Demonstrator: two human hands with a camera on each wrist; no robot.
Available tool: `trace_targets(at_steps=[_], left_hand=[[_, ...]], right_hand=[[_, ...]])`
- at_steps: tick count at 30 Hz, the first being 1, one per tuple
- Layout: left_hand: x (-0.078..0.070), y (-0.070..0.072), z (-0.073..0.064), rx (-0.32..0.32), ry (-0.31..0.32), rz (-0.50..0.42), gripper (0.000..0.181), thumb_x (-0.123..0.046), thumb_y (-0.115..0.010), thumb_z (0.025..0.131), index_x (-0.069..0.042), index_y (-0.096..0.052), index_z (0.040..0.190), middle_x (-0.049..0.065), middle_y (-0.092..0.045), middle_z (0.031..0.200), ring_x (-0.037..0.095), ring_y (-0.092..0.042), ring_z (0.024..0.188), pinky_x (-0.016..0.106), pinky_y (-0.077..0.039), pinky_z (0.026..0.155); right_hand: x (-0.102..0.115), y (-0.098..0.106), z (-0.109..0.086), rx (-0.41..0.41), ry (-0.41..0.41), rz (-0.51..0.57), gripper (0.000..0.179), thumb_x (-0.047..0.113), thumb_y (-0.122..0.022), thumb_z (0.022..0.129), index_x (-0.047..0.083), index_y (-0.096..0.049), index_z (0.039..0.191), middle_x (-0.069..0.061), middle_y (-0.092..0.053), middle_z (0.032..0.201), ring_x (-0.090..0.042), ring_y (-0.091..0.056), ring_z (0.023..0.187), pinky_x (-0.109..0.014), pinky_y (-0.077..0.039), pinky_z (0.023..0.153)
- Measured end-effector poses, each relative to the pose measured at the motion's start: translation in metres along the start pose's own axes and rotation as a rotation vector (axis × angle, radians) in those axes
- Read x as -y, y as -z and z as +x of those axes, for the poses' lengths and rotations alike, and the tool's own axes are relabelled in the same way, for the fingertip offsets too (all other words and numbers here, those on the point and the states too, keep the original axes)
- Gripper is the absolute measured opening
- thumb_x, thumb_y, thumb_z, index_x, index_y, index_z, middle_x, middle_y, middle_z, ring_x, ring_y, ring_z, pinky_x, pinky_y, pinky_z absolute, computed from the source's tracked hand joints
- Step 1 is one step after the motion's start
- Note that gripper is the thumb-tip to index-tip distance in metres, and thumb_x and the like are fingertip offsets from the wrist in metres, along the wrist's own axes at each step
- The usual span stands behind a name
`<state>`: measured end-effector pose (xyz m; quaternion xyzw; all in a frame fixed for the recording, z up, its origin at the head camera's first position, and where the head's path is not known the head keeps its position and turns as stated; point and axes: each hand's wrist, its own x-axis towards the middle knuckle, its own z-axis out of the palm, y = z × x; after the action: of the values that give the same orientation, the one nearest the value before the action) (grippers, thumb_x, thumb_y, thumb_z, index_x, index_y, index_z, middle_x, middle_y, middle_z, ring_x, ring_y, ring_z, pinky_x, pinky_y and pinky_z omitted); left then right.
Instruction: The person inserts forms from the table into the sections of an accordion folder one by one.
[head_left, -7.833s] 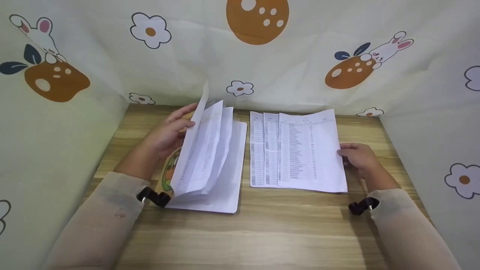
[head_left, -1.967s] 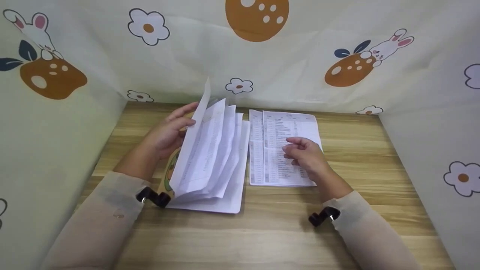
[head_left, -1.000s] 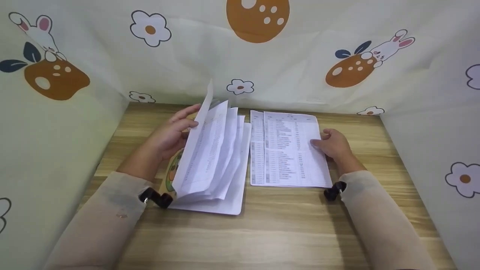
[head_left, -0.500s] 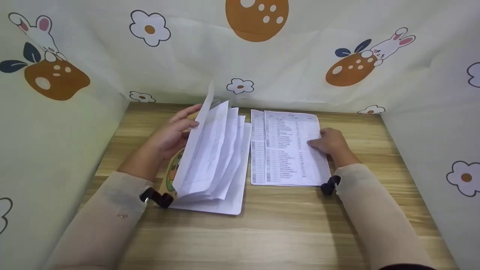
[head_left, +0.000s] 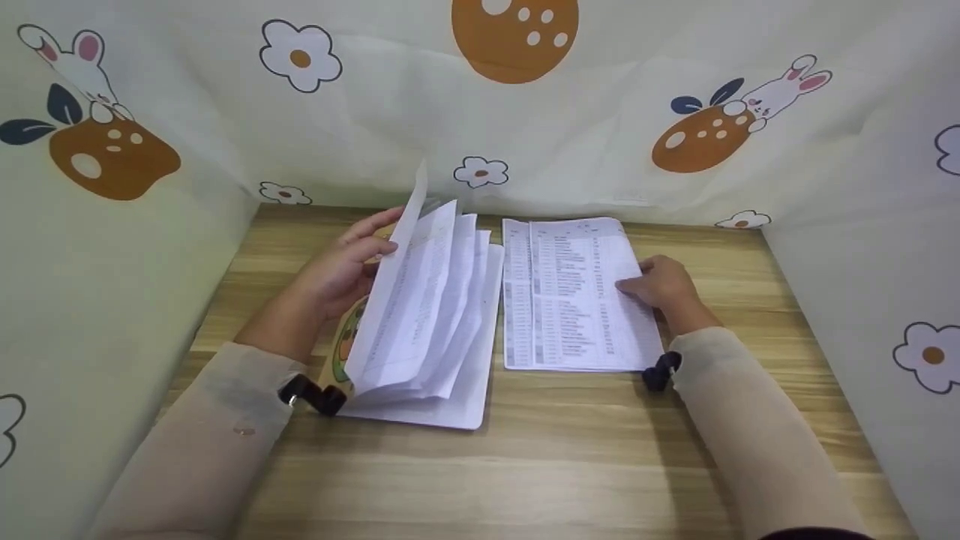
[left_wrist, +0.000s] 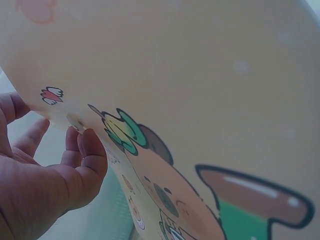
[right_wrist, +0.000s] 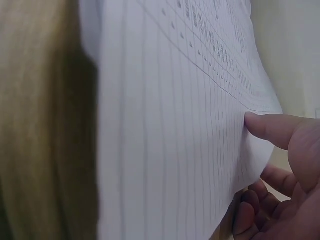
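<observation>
Looking at a wood-grain tabletop point(head_left: 480, 480) now, bearing a spread booklet point(head_left: 409, 322) against the left hand point(head_left: 341, 270), overlapping printed sheets point(head_left: 574, 300) touching the right hand point(head_left: 664, 285)!

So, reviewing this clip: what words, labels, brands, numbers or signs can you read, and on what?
None can be read.
Right sheets: rows of print, too small in the head view, blurred in the right wrist view.
Left pages: print, too small.
Cover: cartoons, no readable words.
Wall: drawings, no readable lettering.
</observation>
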<state>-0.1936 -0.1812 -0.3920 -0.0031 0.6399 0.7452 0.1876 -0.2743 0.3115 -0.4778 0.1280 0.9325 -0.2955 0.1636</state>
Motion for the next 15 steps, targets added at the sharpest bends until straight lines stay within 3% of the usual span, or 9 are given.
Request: trace_targets(at_steps=[3, 10, 15], left_hand=[[0.000, 0.001, 0.000, -0.003, 0.000, 0.003, 0.060, -0.011, -0.051, 0.108, -0.029, -0.043, 0.165, 0.002, -0.060, 0.135, 0.031, -0.065, 0.120, 0.033, -0.061, 0.091], [0.000, 0.002, -0.001, -0.005, 0.004, -0.004, 0.060, -0.011, -0.051, 0.108, -0.028, -0.042, 0.165, 0.001, -0.061, 0.134, 0.027, -0.067, 0.114, 0.032, -0.061, 0.088], [-0.001, 0.002, -0.001, -0.001, 0.007, -0.004, 0.061, -0.011, -0.050, 0.108, -0.028, -0.040, 0.166, 0.001, -0.061, 0.133, 0.027, -0.068, 0.115, 0.032, -0.061, 0.090]], right_hand=[[-0.001, 0.000, -0.001, -0.015, -0.018, 0.000, 0.070, 0.034, -0.077, 0.095, -0.005, -0.054, 0.148, -0.024, -0.062, 0.142, -0.033, -0.064, 0.113, -0.042, -0.058, 0.092], [-0.010, 0.005, -0.001, -0.092, 0.002, 0.065, 0.055, 0.020, -0.068, 0.098, -0.003, -0.057, 0.147, -0.024, -0.061, 0.148, -0.036, -0.061, 0.125, -0.049, -0.053, 0.107], [-0.020, 0.013, -0.001, -0.059, 0.016, 0.138, 0.054, 0.018, -0.067, 0.099, -0.002, -0.059, 0.149, -0.025, -0.064, 0.145, -0.031, -0.063, 0.119, -0.037, -0.055, 0.093]])
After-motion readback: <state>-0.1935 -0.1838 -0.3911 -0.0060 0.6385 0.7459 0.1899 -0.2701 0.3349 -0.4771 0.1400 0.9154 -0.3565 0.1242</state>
